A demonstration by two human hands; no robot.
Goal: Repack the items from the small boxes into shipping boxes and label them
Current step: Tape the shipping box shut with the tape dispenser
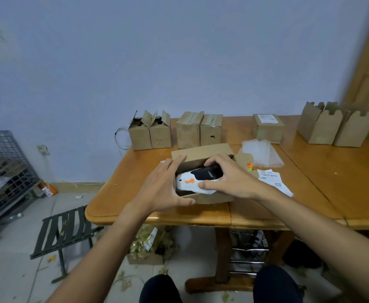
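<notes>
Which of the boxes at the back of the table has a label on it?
The lone closed box standing behind the bubble wrap; a white label sits on its top, while the other boxes show none.

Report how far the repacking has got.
Apparently done: one labelled box at the back; two sealed boxes show no label. In hand: the right hand grips a white-and-black item inside the open box, which the left hand steadies. Left: open-flapped boxes, loose labels.
</notes>
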